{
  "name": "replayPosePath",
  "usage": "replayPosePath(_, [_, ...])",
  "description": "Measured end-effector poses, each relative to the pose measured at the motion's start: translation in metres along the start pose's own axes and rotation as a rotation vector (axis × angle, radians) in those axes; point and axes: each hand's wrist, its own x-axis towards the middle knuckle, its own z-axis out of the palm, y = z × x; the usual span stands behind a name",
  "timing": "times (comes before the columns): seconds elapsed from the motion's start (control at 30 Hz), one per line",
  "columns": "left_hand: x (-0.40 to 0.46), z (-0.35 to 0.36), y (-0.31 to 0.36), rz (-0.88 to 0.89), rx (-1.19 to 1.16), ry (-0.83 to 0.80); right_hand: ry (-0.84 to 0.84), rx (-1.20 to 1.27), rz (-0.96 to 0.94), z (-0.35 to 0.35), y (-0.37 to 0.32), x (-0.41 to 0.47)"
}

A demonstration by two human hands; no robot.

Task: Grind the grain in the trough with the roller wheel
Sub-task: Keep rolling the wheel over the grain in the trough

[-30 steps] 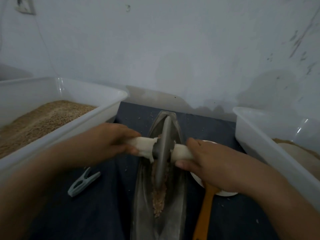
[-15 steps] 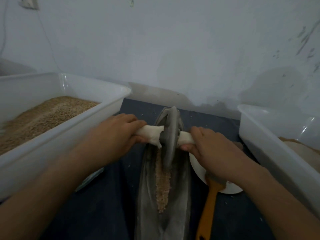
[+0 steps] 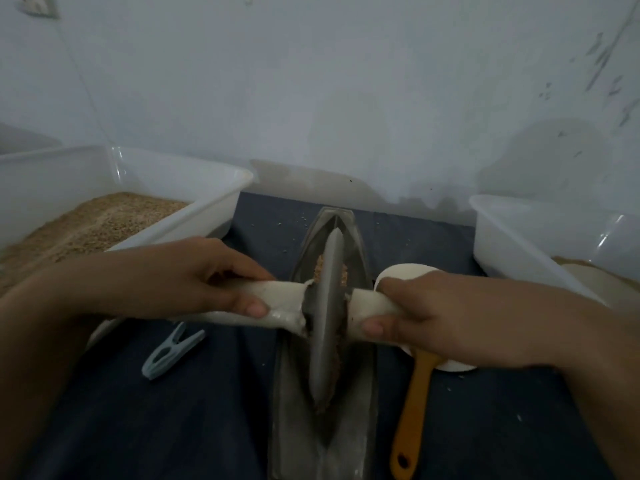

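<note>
— Since half a second ago the roller wheel (image 3: 327, 317) has come back from the far end toward the middle of the trough (image 3: 360, 403). Do you see it?

— Yes. It stands upright in the groove, with grain (image 3: 320, 266) showing behind it.

— And the hands?

— Left hand (image 3: 194, 275) is curled around the white left handle, right hand (image 3: 426, 317) around the right one. A peg (image 3: 171, 349) lies on the dark cloth at the left, a yellow handle (image 3: 414, 407) at the right.
</note>
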Motion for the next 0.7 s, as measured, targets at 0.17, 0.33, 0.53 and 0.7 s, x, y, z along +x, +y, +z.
replayPosePath(0.17, [0.024,0.019,-0.005,-0.075,0.261,0.357,0.217,-0.076,0.112,0.021,0.018,0.032])
replayPosePath(0.33, [0.038,0.034,-0.008,0.030,0.448,0.600,0.449,-0.241,0.163,0.035,0.033,0.047])
replayPosePath(0.53, [0.016,0.012,-0.007,0.010,0.141,0.275,0.079,-0.005,0.099,0.013,0.008,0.018])
replayPosePath(0.7, [-0.004,-0.004,-0.001,0.018,0.062,0.010,-0.025,0.005,0.041,-0.001,-0.005,-0.004])
